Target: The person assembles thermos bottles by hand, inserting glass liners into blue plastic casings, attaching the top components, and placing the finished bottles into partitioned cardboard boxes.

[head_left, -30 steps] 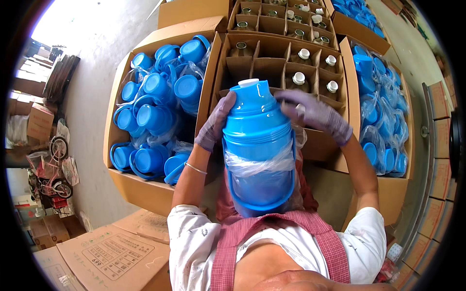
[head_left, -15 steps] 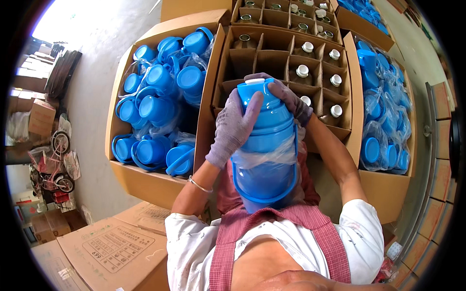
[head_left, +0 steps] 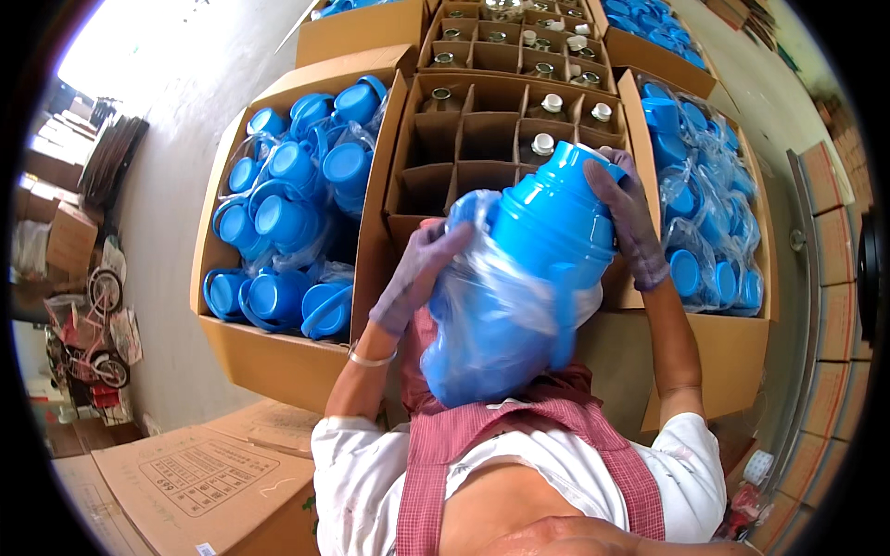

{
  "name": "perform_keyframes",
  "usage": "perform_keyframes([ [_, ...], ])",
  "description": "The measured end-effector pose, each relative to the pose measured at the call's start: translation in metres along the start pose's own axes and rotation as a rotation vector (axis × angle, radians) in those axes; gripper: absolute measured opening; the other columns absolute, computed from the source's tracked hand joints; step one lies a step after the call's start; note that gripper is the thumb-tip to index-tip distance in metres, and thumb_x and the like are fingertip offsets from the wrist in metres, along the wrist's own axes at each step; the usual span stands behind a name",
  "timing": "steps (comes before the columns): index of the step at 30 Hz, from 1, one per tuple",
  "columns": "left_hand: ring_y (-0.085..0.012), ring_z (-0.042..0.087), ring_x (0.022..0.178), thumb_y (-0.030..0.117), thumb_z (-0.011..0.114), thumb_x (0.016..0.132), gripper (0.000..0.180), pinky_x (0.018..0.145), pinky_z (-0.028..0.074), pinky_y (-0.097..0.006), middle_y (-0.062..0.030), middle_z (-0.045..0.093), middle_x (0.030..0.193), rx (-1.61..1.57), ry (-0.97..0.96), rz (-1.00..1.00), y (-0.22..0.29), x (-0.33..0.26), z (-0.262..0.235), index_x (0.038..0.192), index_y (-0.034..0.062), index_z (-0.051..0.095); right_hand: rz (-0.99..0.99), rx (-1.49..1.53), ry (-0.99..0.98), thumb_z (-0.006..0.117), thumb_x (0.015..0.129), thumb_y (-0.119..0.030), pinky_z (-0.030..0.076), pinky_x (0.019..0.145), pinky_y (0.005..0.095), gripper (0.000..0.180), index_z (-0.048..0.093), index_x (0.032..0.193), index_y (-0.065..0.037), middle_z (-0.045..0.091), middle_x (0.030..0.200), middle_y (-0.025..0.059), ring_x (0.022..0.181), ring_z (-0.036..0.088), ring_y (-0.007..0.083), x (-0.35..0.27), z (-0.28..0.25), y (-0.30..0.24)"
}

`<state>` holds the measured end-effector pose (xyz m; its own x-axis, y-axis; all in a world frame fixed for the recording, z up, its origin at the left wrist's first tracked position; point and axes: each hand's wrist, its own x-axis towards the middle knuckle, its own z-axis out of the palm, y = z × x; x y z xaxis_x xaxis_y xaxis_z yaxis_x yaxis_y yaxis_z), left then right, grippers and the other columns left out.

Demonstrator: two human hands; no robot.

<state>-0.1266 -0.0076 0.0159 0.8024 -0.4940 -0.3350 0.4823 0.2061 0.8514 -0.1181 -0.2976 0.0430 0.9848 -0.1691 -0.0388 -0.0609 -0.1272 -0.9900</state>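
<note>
In front of my lap a blue plastic thermos flask [head_left: 553, 218] tilts, its narrow neck pointing up and away to the right. A clear plastic bag [head_left: 491, 296] wraps its lower part and bunches on the left side. My left hand [head_left: 422, 273], in a purple-grey glove, is closed on the bag's gathered edge. On the flask's right side, near the neck, my gloved right hand [head_left: 630, 218] grips with the thumb toward me. Directly beyond the flask stands a divided carton [head_left: 487, 82] with white-capped bottles [head_left: 543, 144] in some cells; the flask hides part of it.
An open carton [head_left: 269, 357] of blue lidded flasks [head_left: 280, 218] stands at left. Another carton [head_left: 714, 357] with bagged blue flasks [head_left: 686, 273] is at right. More cartons line the far side. A closed carton [head_left: 204, 473] sits near left; a pink bicycle [head_left: 97, 329] stands farther left.
The flask has swung from upright to tilted, its neck moving right. My left hand has shifted from the neck down to the bag, which now bunches loosely; my right hand has moved right.
</note>
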Motion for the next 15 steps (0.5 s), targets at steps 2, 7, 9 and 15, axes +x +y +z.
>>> perform_keyframes([
  [2, -0.0106, 0.063, 0.075, 0.033, 0.067, 0.093, 0.043, 0.069, 0.052, -0.024, -0.0058, 0.068, 0.095, 0.111, -0.104, 0.03, 0.01, -0.037, 0.035, 0.115, -0.003, 0.063, 0.001, 0.039, 0.02, 0.072, 0.083, -0.057, 0.048, 0.096, 0.0314, 0.067, 0.055, 0.119, -0.004, 0.058, 0.114, 0.0114, 0.103, 0.059, 0.0191, -0.004, -0.014, 0.023],
  [7, -0.0095, 0.062, 0.085, 0.029, 0.072, 0.089, 0.039, 0.072, 0.051, -0.026, -0.0023, 0.067, 0.095, 0.248, -0.342, 0.106, 0.004, -0.063, 0.041, 0.114, 0.0004, 0.065, -0.369, -0.106, -0.187, 0.071, 0.085, -0.052, 0.042, 0.102, 0.0338, 0.07, 0.054, 0.134, -0.005, 0.058, 0.123, 0.01, 0.113, 0.056, 0.0206, -0.04, -0.029, -0.034],
  [9, -0.0099, 0.062, 0.087, 0.03, 0.071, 0.089, 0.04, 0.073, 0.052, -0.026, -0.0029, 0.067, 0.097, 0.134, -0.369, -0.07, 0.011, -0.061, 0.03, 0.115, 0.0005, 0.065, -0.446, -0.057, -0.318, 0.068, 0.078, -0.062, 0.042, 0.102, 0.0374, 0.083, 0.055, 0.135, -0.004, 0.056, 0.128, 0.011, 0.115, 0.056, 0.0218, -0.038, -0.033, -0.051],
  [15, -0.0263, 0.065, 0.102, 0.029, 0.07, 0.09, 0.052, 0.092, 0.049, -0.036, -0.0173, 0.067, 0.109, 0.901, -0.347, 0.384, -0.017, -0.087, 0.104, 0.13, -0.002, 0.055, -0.29, -0.434, -0.209, 0.071, 0.083, -0.054, 0.043, 0.1, 0.0364, 0.071, 0.06, 0.128, -0.001, 0.061, 0.121, 0.0127, 0.112, 0.058, 0.0244, -0.03, -0.011, -0.062],
])
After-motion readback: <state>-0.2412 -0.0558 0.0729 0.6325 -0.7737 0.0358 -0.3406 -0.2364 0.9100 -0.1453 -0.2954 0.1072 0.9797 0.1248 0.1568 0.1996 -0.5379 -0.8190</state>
